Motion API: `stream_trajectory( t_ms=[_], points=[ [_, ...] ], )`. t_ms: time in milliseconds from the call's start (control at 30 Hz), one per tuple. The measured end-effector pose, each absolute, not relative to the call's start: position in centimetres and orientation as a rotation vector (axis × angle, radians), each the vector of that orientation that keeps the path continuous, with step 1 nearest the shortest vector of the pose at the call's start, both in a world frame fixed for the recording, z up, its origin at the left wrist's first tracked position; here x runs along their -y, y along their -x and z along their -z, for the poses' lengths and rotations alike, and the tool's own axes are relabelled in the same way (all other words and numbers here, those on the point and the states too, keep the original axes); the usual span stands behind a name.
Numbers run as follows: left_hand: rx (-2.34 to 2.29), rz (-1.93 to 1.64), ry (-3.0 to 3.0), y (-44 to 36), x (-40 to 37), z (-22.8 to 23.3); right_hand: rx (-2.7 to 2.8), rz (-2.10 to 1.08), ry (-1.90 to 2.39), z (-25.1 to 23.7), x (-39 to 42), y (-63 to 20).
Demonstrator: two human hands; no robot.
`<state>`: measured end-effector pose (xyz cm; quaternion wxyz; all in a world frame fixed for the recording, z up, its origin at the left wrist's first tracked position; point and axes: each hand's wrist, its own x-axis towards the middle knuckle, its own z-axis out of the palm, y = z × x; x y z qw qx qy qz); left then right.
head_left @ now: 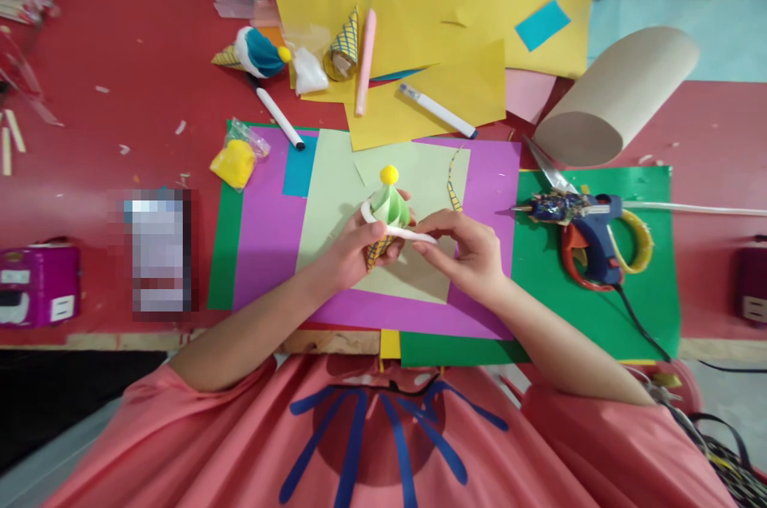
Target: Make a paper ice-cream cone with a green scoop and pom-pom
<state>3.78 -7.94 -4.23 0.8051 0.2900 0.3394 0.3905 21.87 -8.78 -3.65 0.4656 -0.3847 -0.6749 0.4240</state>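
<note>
1. Risk: the white strip point(400, 232) could slip or go on crooked around my paper ice-cream cone point(383, 220) if my pinch loosens or I pull unevenly; judging by how thin it is, it could also crease.
2. Risk: squeezing too hard could crush the green folded scoop; the yellow pom-pom point(389, 174) on top could pop off.
3. Left hand point(351, 248): fingers closed around the cone, holding it tilted just above the pale green sheet point(327, 196).
4. Right hand point(467, 248): narrow pinch on the strip's free end, beside the cone.
5. Glue gun point(578, 224) lies on the green sheet point(635, 284) on the surface, right of my hands, apart from them.
</note>
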Motion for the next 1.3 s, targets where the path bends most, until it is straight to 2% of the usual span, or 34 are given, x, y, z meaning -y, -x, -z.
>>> stream_trajectory(
  t_ms=[633, 1300],
  points=[
    [-0.684, -0.893, -0.564, -3.54, 7.82, 4.74, 1.466, -1.25, 0.997, 3.3, 8.5, -21.82],
    [-0.658, -0.858, -0.716, -3.53, 8.2, 5.29, 1.378, -1.285, 1.013, 3.45, 8.66, -21.69]
  ],
)
